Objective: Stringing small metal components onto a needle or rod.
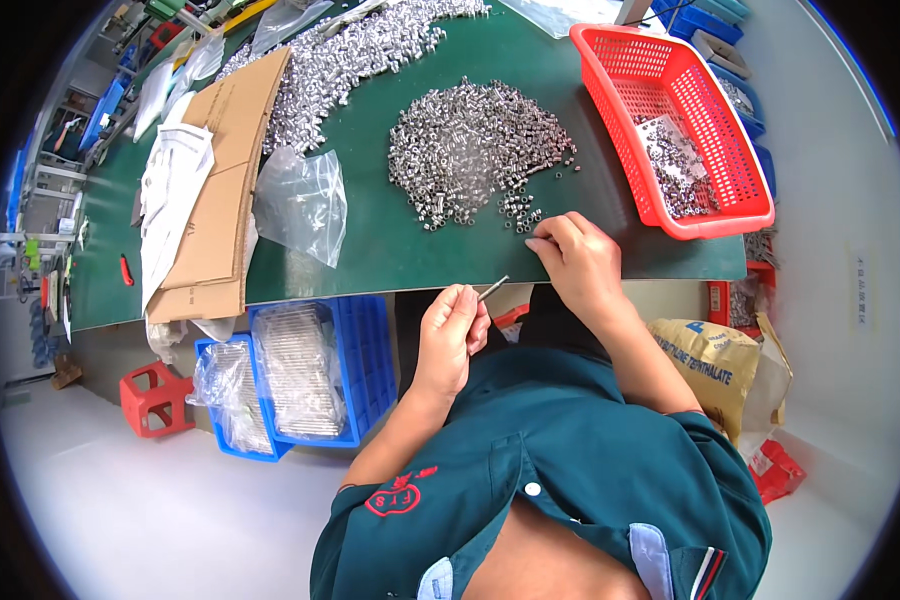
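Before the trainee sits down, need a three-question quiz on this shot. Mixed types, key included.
1. Which of the person's hands holds the thin metal rod?
2. True or false: the person's right hand is inside the red basket.
3. Fill in the colour: the two crates below the edge of the green table are ____.

Key:
1. The left hand.
2. False; the right hand is near the loose rings, outside the red basket.
3. Blue.

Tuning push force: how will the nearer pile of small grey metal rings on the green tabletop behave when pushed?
The pile likely spreads: stray rings lie loose at its edge. They may roll, being round; metallic sheen suggests stiffness.
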`<state>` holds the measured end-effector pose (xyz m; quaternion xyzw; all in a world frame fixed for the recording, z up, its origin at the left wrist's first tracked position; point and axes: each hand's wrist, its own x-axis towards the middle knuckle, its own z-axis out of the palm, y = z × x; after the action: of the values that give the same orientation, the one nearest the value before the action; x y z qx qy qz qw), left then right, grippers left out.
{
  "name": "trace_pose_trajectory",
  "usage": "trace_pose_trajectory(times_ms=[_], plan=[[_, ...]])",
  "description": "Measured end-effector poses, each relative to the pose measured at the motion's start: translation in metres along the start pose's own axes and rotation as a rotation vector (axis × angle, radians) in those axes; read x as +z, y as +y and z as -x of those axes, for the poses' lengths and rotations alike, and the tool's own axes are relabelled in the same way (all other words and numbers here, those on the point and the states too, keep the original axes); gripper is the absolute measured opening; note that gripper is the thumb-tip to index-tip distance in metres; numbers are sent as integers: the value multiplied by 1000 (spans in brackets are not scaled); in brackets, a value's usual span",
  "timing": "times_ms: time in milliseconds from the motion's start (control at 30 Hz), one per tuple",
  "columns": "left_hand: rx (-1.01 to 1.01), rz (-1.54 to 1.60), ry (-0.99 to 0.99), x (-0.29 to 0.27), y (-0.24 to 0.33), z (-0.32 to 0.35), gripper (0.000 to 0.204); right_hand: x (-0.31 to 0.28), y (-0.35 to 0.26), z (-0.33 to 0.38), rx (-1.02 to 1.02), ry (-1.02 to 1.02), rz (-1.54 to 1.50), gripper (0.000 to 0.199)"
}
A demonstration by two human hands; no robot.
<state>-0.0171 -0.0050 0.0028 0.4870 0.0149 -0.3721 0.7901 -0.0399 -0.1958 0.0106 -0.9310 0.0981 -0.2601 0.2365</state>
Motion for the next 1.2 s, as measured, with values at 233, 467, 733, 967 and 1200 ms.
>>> trace_pose_trajectory(times_ms=[233, 467, 733, 967, 1200], plan=[[21, -44, -10, 4, -1, -4, 25, -20, -17, 15, 414, -380, -926, 9], [48, -101, 2, 6, 2, 1, 25, -21, -20, 13, 383, -428, -875, 9], [59, -147, -29, 2, -1, 2, 25, -27, -23, 13, 58, -328, -629, 12], [305, -456, 60, 5, -3, 4, 27, -31, -33, 15, 166, -315, -593, 10], [-30, -84, -121, -4, 3, 1, 28, -33, -27, 7, -194, -338, -630, 17]])
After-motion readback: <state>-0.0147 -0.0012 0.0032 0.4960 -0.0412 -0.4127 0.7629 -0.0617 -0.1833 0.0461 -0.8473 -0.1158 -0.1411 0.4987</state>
